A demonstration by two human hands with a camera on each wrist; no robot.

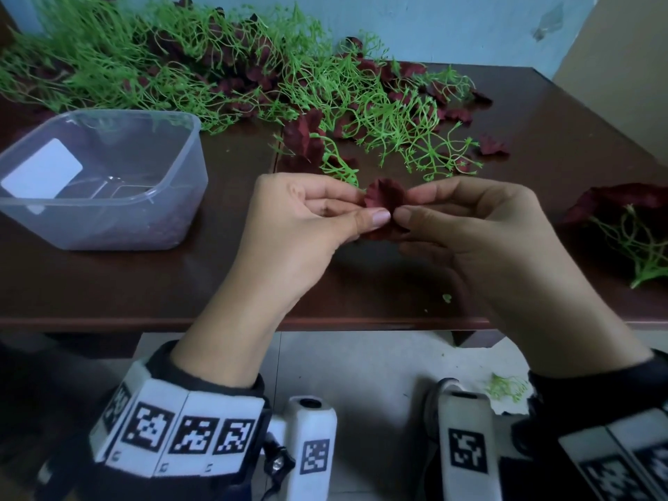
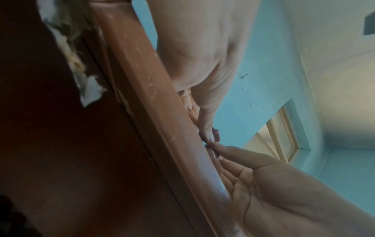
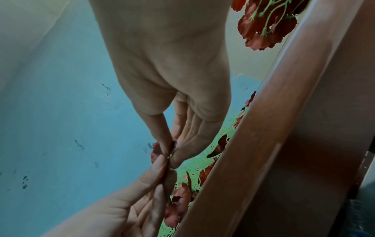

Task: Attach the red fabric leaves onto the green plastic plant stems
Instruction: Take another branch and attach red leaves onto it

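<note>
A small red fabric leaf (image 1: 383, 198) is held in the air above the middle of the dark brown surface (image 1: 144, 283), a little in from its near edge. The left hand (image 1: 303, 226) pinches the leaf's left side, thumb and forefinger clamped on the fabric; the right hand (image 1: 466, 226) pinches its right side the same way, so the two thumb tips nearly touch. In the right wrist view the leaf (image 3: 155, 152) shows only as a sliver between the pressed fingers (image 3: 162, 137), and whether a stem is already in the pinch is hard to tell.

Just beyond the hands, toward the far edge, lies a tangled heap of green plastic stems (image 1: 394, 117) with more dark red leaves (image 1: 303, 137) mixed in; the heap runs along the whole far side to the far left corner. One loose leaf (image 1: 493, 146) lies apart to the right of it. At the right edge rests a sprig with red leaves on green stems (image 1: 629, 218). Left of the hands stands a clear plastic tub (image 1: 108, 175), with a white card (image 1: 41, 173) seen inside or through its wall. A green scrap (image 1: 447, 297) lies near the near edge, below the right hand. The table's front rim blocks most of the left wrist view.
</note>
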